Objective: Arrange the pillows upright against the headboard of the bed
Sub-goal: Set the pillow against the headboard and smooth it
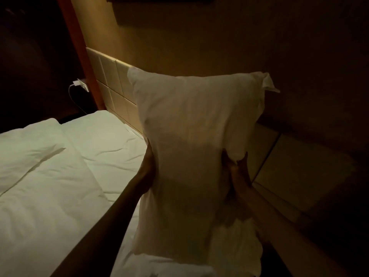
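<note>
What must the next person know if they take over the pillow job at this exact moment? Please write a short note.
Left hand: holds the left edge of the pillow; its fingers are hidden behind it.
Right hand: pinches the right edge.
Pillow: held up on end over the bed, in front of the headboard; whether it touches the headboard cannot be told.
Done: the pillow is lifted.
Left: set it upright against the headboard and let go. No other pillow is clearly in view.

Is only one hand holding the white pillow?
No, the left hand and the right hand each hold one side of the pillow.
</note>
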Motion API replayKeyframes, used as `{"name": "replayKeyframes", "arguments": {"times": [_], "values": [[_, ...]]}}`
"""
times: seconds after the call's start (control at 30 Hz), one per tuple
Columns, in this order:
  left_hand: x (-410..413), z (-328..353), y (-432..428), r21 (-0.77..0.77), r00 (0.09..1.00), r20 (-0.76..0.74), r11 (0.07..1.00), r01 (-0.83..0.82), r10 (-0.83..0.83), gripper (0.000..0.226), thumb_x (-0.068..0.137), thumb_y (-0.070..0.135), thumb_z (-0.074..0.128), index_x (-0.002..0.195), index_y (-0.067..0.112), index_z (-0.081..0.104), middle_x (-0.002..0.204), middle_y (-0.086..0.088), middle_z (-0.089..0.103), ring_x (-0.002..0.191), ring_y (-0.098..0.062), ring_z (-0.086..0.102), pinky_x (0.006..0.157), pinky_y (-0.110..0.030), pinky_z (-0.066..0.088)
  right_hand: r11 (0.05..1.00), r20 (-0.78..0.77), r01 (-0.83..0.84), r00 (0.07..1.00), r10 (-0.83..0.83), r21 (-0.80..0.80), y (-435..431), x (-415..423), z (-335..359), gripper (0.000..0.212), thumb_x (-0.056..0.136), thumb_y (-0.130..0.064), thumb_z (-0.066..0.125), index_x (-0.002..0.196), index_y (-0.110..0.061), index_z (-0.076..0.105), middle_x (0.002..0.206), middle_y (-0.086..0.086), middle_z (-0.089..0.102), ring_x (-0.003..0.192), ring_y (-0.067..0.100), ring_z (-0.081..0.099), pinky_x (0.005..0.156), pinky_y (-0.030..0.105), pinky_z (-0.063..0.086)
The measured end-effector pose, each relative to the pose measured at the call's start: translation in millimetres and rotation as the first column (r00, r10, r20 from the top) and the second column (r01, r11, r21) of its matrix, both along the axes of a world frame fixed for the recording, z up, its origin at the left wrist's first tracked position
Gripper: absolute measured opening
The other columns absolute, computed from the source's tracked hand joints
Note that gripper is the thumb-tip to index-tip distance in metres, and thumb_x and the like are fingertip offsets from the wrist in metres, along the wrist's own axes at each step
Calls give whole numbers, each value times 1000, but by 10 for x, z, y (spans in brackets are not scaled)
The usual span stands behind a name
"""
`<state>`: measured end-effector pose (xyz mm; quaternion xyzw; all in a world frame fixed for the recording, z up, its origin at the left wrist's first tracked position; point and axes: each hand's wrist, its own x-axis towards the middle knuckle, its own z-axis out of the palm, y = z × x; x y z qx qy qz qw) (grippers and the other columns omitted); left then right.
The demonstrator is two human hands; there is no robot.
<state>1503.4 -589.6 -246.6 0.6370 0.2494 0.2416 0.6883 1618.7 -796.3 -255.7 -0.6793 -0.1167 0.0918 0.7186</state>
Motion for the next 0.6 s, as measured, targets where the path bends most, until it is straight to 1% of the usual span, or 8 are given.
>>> {"name": "replayKeyframes", "arguments": {"times": [0.17,0.27,0.33,0.4,0.47,0.5,0.53,0.6], "values": [[223,-390,240,46,995,-57,995,85,-83,52,107,46,17,151,26,35,125,19,56,100,12,60,78,-8,50,998,-61,19,998,-23,-61,131,124,-461,66,77,-41,75,134,-36,43,120,-10,63,108,10,64,88,36,55],[394,-664,385,41,993,-81,996,85,-82,56,106,51,16,157,30,23,148,11,44,124,-1,51,102,-24,44,997,-160,17,987,-30,-80,185,204,-744,82,78,-40,79,145,-40,32,126,-9,62,114,16,61,90,40,53],[461,-791,439,21,988,-115,994,110,-107,58,105,54,16,158,31,20,155,7,38,136,-11,42,114,-37,36,994,-197,14,980,-35,-106,201,259,-913,89,65,-50,83,143,-38,42,133,-2,61,117,20,61,95,43,51],[566,-975,513,3,985,-148,995,95,-93,60,104,56,16,158,30,20,156,7,37,138,-13,40,115,-40,34,987,-259,-1,965,-41,-161,245,343,-1100,65,59,-45,79,120,-31,63,122,2,68,106,20,64,91,38,53],[622,-1112,573,-17,981,-178,997,79,-81,62,103,60,17,158,31,22,155,8,37,139,-13,39,117,-41,33,973,-319,-41,947,-35,-227,293,346,-1167,43,56,-42,71,92,-18,70,89,4,67,78,18,60,67,25,52],[675,-1227,614,-28,980,-185,997,69,-73,63,102,62,16,158,31,23,155,9,37,139,-13,39,117,-41,33,972,-348,-54,937,-29,-227,327,368,-1251,55,48,-48,72,86,-9,68,79,7,61,69,19,54,56,21,47],[711,-1330,646,-43,978,-202,998,52,-60,64,103,62,16,157,31,24,155,9,38,139,-13,39,116,-41,33,963,-350,-72,936,-25,-261,373,398,-1332,81,38,-58,75,97,-4,68,83,9,59,69,20,53,54,20,45],[794,-1585,696,-58,971,-233,998,29,-42,62,104,59,17,157,28,27,153,8,40,136,-13,42,113,-39,35,957,-319,-74,947,-20,-282,440,471,-1525,109,42,-65,76,138,-20,47,119,5,57,98,23,59,73,21,51]]}}
